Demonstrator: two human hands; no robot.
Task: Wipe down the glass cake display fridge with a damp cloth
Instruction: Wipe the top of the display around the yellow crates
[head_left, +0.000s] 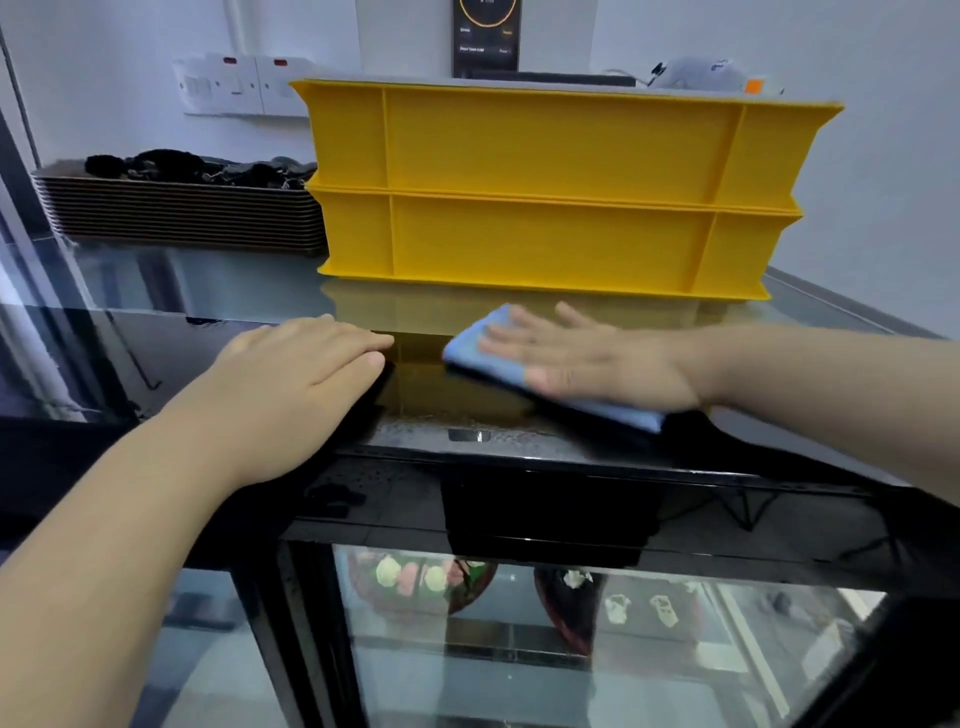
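The glass cake display fridge (519, 467) has a glossy black top and a glass front below, with decorated cakes (415, 577) visible inside. A folded blue cloth (470, 345) lies flat on the fridge top near its front edge. My right hand (587, 358) presses flat on the cloth, fingers spread and pointing left. My left hand (301, 364) rests palm down on the black top to the left of the cloth, fingers together, holding nothing. A small gap separates the two hands.
Two stacked yellow crates (550, 192) stand on the fridge top just behind the hands. A stack of brown trays (182, 213) with black items on top sits at the back left. Wall sockets (244, 83) and a dark screen (485, 36) are behind.
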